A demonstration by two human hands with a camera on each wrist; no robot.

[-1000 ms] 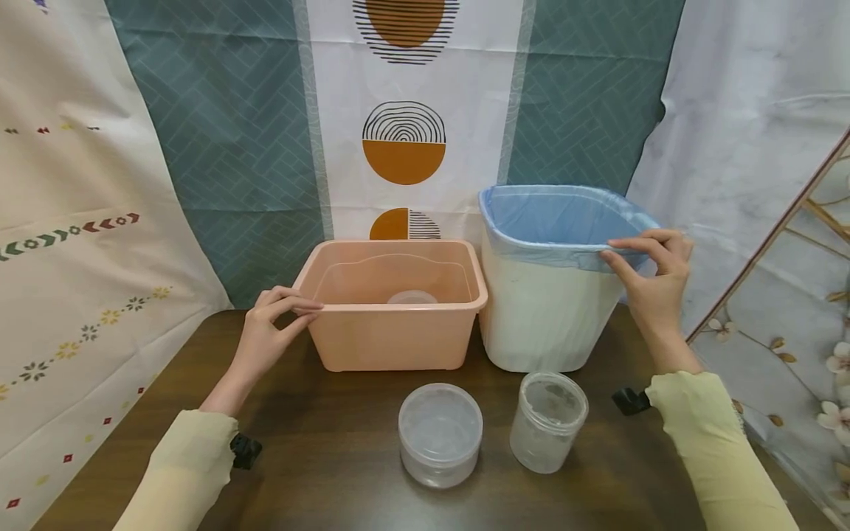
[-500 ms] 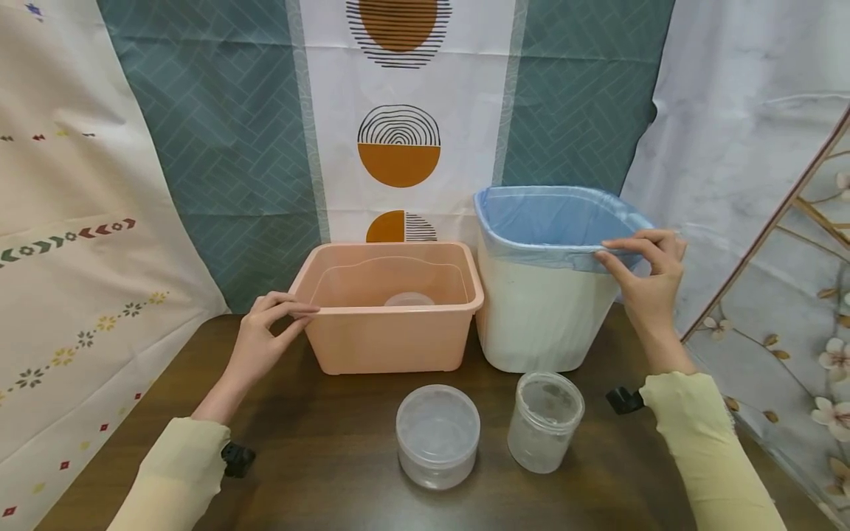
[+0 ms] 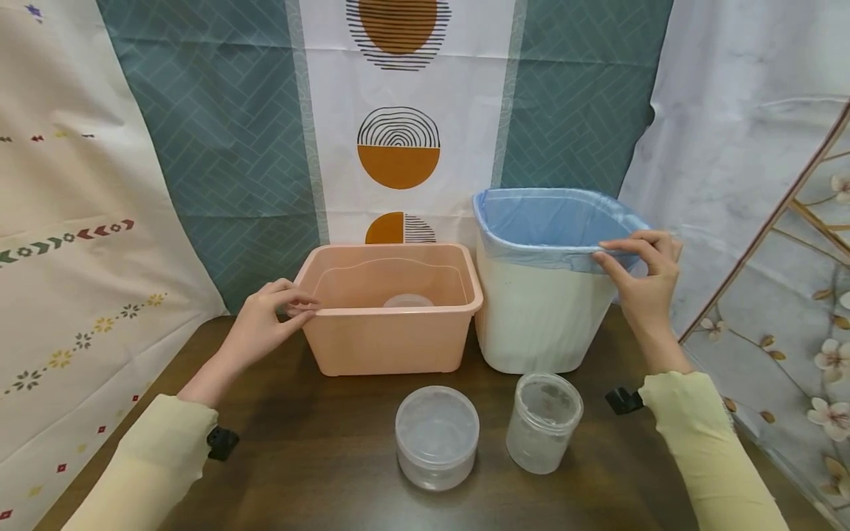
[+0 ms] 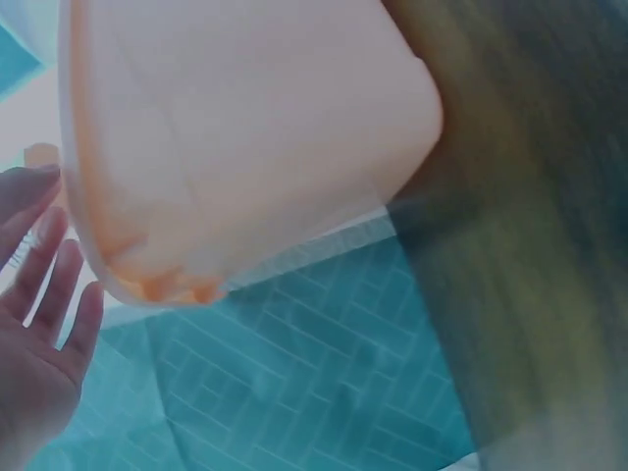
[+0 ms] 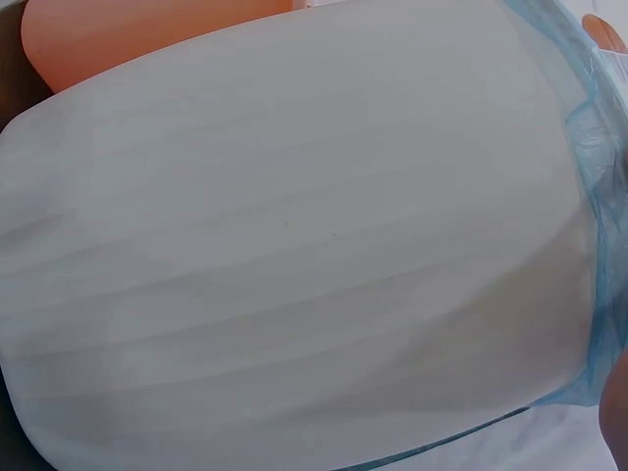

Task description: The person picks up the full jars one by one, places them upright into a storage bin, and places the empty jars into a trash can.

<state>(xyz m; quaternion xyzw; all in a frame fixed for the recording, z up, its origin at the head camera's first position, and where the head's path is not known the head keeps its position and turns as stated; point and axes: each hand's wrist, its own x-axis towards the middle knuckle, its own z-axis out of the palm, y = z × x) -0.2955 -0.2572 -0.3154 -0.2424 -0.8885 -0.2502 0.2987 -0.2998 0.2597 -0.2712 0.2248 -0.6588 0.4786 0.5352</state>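
My left hand (image 3: 262,321) pinches the front left corner of the rim of a peach plastic basin (image 3: 388,343), thumb outside. In the left wrist view the fingers (image 4: 49,285) of this hand reach past the rim. On the right, my right hand (image 3: 647,276) pinches the front rim of a white trash can (image 3: 541,310) lined with a blue bag (image 3: 558,217). The right wrist view is mostly filled by the can's wall (image 5: 294,235), with only a bit of the hand at the edge. A round pale translucent thing (image 3: 407,301) shows inside the basin, its lower part hidden.
A low clear round container (image 3: 437,435) with a lid and a taller clear jar (image 3: 544,422) stand on the dark wooden table (image 3: 319,457) in front. Patterned cloths (image 3: 398,88) hang behind and at both sides. Basin and can stand side by side.
My left forearm has swung outward to the left, while the left hand stays at the basin's rim. The right hand keeps its place on the can. The head view has shifted slightly.
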